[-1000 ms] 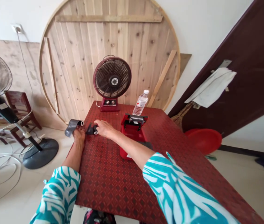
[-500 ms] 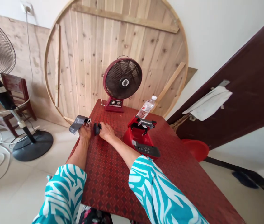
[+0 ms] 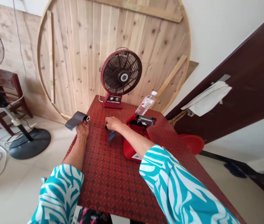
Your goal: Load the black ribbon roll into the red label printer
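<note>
Grey roll [image 3: 77,119] stays clamped in left grip [image 3: 82,130] — right grip [image 3: 113,123], pinching dark strip [image 3: 111,135], shifted right.

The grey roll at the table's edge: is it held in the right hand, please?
No, the left hand grips the grey roll, while the right hand touches a small dark piece.

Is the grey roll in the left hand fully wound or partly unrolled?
Partly unrolled: a flat loose flap trails from the grey white-cored roll in the left hand.
</note>
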A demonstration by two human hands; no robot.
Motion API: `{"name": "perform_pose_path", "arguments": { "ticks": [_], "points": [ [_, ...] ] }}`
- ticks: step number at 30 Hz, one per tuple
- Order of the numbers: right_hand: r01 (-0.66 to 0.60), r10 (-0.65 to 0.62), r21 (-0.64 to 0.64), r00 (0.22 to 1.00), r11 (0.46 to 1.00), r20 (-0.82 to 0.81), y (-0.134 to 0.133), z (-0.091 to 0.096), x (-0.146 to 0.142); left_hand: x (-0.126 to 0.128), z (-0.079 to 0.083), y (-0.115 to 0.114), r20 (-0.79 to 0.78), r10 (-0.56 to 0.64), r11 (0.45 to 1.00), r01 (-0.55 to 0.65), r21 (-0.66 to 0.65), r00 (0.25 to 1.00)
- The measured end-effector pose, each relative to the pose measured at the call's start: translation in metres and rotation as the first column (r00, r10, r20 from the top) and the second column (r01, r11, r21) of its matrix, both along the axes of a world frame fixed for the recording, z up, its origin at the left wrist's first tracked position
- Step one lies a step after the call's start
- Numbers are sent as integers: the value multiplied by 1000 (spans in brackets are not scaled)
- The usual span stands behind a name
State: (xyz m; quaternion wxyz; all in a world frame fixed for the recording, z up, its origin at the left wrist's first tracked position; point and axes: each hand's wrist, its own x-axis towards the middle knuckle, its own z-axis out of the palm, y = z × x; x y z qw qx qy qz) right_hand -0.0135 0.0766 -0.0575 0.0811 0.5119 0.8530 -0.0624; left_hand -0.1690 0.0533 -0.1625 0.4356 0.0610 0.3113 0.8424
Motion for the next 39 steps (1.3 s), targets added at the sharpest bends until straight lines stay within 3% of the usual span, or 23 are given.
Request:
{"name": "perform_pose_path", "arguments": {
  "ticks": [7, 10, 12, 16, 19, 21, 23, 25, 27, 30, 35, 37, 39],
  "points": [
    [-9, 11, 26, 999, 1000, -52, 0, 2, 0, 0, 7, -6, -134, -32, 999, 34, 12, 990],
    [-21, 28, 76, 996, 997, -88, -9, 19, -3, 3, 15, -12, -169, -58, 998, 63, 22, 984],
    [-64, 88, 159, 985, 985, -150, -23, 41, 2, 5, 23, -16, -191, -61, 997, 70, 40, 980],
    [-131, 313, 439, 873, 889, -374, -65, 93, 51, 10, 43, -27, -275, -73, 988, 107, 112, 959],
    [7, 338, 522, 755, 853, -562, -89, 106, 121, 25, 64, -41, -336, -132, 971, 190, 147, 932],
    [171, 243, 461, 665, 871, -706, -91, 89, 172, 44, 81, -53, -432, -244, 940, 321, 114, 868],
    [316, 89, 320, 572, 893, -815, -84, 55, 215, 70, 98, -65, -596, -401, 857, 515, 25, 696],
    [395, -30, 189, 485, 899, -874, -70, 13, 244, 99, 113, -70, -732, -464, 771, 635, -55, 499],
    [440, -99, 92, 390, 893, -915, -56, -27, 258, 125, 126, -68, -827, -450, 731, 670, -126, 336],
    [459, -153, -8, 279, 888, -948, -45, -69, 262, 151, 138, -52, -910, -381, 739, 645, -195, 161],
    [457, -111, 30, 278, 889, -954, -49, -93, 263, 172, 136, -22, -975, -139, 780, 588, -215, -172],
    [441, -93, 46, 288, 896, -953, -52, -96, 265, 178, 133, -15, -966, -106, 798, 560, -223, -235],
    [420, -80, 56, 299, 906, -951, -52, -97, 267, 183, 132, -10, -941, -158, 807, 509, -298, -300]
  ]
}}
